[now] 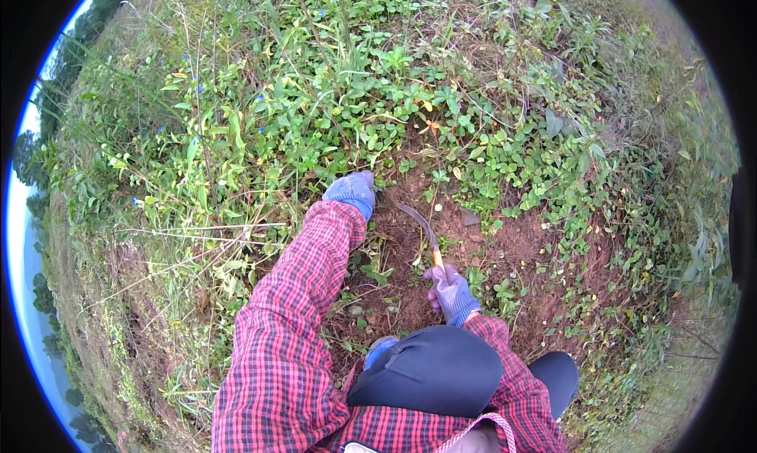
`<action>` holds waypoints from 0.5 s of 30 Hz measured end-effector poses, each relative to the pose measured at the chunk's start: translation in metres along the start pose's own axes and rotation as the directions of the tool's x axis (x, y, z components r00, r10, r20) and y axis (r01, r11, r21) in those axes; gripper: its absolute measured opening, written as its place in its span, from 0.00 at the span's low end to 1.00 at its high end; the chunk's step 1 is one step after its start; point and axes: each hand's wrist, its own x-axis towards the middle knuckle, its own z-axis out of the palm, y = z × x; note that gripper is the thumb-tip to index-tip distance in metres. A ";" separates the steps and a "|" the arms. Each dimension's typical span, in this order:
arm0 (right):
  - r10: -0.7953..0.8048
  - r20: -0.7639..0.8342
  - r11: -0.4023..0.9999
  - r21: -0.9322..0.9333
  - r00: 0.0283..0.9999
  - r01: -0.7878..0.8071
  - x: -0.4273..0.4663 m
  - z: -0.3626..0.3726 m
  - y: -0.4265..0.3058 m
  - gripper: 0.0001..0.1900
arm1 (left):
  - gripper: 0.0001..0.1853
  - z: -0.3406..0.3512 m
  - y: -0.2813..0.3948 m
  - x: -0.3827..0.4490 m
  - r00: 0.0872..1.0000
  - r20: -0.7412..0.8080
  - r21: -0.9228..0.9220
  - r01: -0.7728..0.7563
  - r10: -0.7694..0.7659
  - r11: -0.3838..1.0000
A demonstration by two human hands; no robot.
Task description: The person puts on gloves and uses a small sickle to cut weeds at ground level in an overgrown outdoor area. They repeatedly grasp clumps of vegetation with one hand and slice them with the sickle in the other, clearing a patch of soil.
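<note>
My right hand, in a purple and blue knit work glove, is closed on the orange and pale handle of a sickle. The sickle's dark curved blade reaches up and left over bare reddish soil, its tip short of my left hand. My left hand, gloved alike, lies low at the edge of the green weeds; its fingers point away and are partly hidden, so whether it grips any stems does not show. Both arms wear red and black checked sleeves.
Dry stalks lie at the left among weeds with small blue flowers. Low leafy plants cover the ground ahead and to the right. My dark-trousered knee and a blue shoe are close below my hands. Trees edge the slope at far left.
</note>
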 end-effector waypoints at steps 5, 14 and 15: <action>-0.239 0.043 0.962 0.147 0.970 0.230 0.000 -0.016 -0.017 0.17 | 0.15 0.009 0.005 0.000 0.992 0.122 -0.016 0.036 -0.034 0.999; -0.408 -0.104 0.869 -0.349 0.907 0.351 0.078 0.041 -0.045 0.16 | 0.15 0.007 0.008 -0.002 0.985 0.146 -0.025 0.094 -0.090 0.995; -0.333 -0.051 0.923 -0.221 0.942 0.314 0.066 0.032 -0.034 0.15 | 0.15 0.007 0.004 -0.005 0.985 0.158 -0.017 0.069 -0.066 0.997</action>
